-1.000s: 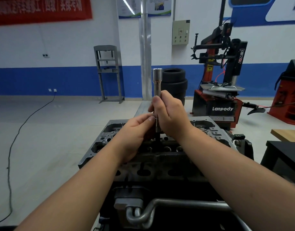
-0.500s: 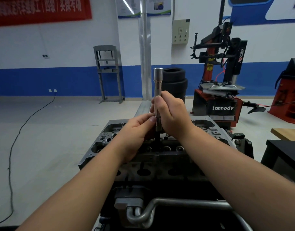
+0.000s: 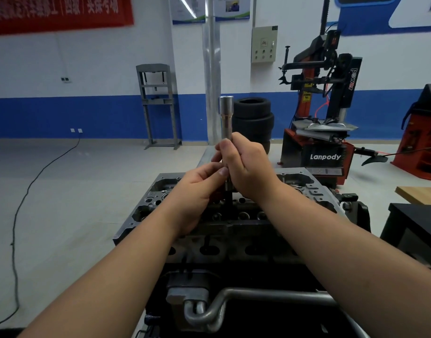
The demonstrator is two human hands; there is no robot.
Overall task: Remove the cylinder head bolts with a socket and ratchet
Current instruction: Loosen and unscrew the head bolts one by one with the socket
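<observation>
A long silver socket [image 3: 226,115] stands upright above the grey cylinder head [image 3: 314,191]. My right hand [image 3: 248,172] grips its lower shaft, fingers curled round it. My left hand [image 3: 200,186] pinches the shaft just below, thumb and fingertips touching it. A dark rod [image 3: 228,198] continues down from the socket into the middle of the head; its lower end is hidden. No ratchet is in view.
A bent metal pipe [image 3: 258,296] runs across the engine's near side. A black table [image 3: 417,223] and a wooden board [image 3: 419,195] stand at the right. Stacked tyres [image 3: 254,118], a tyre changer [image 3: 324,132] and a floor cable [image 3: 26,191] lie behind.
The socket and both hands have risen slightly; the grip on the shaft looks the same.
</observation>
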